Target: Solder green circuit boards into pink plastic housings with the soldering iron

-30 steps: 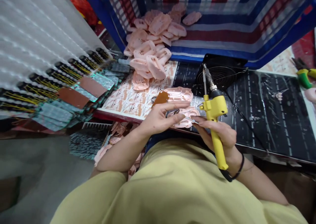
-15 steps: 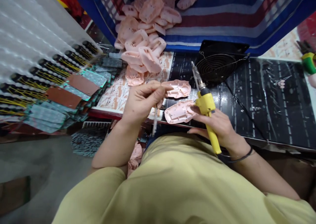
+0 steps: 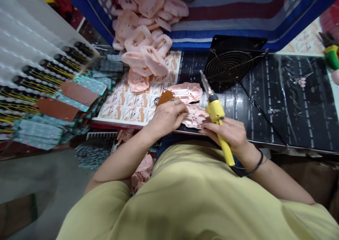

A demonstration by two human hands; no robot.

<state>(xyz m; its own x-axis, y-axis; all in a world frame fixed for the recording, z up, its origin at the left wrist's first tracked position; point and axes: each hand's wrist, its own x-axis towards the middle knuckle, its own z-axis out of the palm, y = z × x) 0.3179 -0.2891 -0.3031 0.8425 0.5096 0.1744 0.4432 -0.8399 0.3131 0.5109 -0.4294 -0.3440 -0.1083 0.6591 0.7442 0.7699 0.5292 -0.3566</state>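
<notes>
My right hand [image 3: 230, 134] is wrapped round a yellow soldering iron [image 3: 215, 109], its metal tip pointing up and away from me. The thumb and fingertips of that hand also touch the right end of a pink plastic shell half [image 3: 195, 116], which lies hollow side up at the bench's near edge. Over the shell's left end my left hand [image 3: 169, 115] is closed, fingertips pinched together and pointing down; what they hold is hidden. Just beyond its knuckles is a brown circuit board [image 3: 166, 96], with a small round black part [image 3: 156, 101] beside it. A second pink shell half [image 3: 188, 92] lies behind.
A black fan [image 3: 230, 65] stands behind the iron's tip, its cable running right. Pink shells [image 3: 144, 39] spill from a blue crate [image 3: 238, 31]. Stacked circuit boards [image 3: 66, 106] with yellow wires are at left. Green-and-yellow-handled pliers [image 3: 331, 58] lie far right.
My left hand has moved from above the far shell down onto the near shell's left end. The brown board and round black part now show beside it. My right hand keeps the iron almost still.
</notes>
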